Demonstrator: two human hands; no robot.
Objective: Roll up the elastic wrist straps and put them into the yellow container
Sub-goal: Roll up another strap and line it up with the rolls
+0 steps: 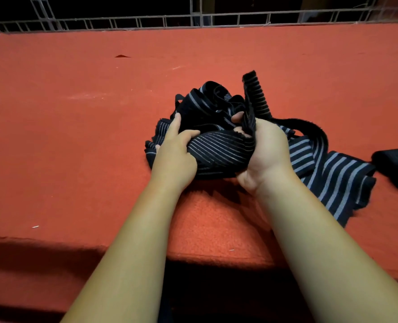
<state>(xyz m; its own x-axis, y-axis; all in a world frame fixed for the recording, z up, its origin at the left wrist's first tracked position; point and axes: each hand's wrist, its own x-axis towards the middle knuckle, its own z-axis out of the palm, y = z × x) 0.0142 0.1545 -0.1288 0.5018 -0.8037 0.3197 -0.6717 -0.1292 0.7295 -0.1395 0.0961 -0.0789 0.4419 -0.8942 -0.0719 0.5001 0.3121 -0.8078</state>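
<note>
A tangled heap of dark elastic wrist straps (214, 106) with pale grey stripes lies on the red cloth-covered table (76, 113). My left hand (174, 155) grips the left side of a striped strap (219, 150) stretched between both hands. My right hand (263, 155) holds the strap's other side, with a ribbed black end (255, 94) sticking up above its fingers. More of the strap trails off to the right (338, 178). No yellow container is in view.
Another dark piece of fabric (396, 166) lies at the right edge. A metal railing (193, 19) runs along the table's far side, with darkness behind it. The table's near edge (100, 248) drops into shadow below my forearms.
</note>
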